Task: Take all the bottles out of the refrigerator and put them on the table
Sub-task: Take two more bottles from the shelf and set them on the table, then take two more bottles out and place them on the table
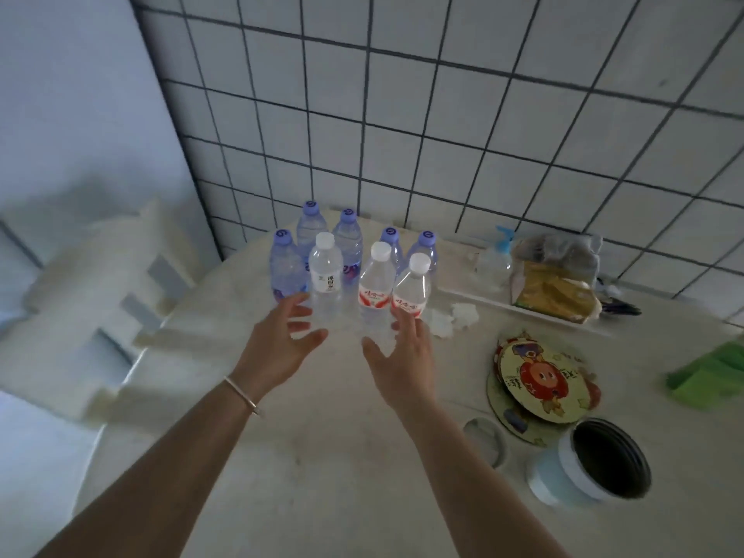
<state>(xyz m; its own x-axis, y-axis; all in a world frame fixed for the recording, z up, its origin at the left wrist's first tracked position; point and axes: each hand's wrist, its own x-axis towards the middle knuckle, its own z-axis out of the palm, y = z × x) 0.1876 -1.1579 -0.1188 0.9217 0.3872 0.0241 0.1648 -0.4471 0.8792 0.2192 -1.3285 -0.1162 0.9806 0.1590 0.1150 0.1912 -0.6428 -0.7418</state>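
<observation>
Head view shows eight bottles [327, 271] standing upright together on the bench [306, 457], near the tiled wall. The left hand [277, 348] and right hand [402, 356] hover just before the front bottles, fingers spread and holding nothing. I judge the placing step is ending; next, return to the refrigerator, which is unseen. Bottles are clear smooth plastic, with round caps.

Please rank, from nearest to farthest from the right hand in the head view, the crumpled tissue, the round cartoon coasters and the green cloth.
From the right hand:
1. Crumpled tissue, just right of its fingertips.
2. Round cartoon coasters, farther right.
3. Green cloth, at the table's right edge.
</observation>
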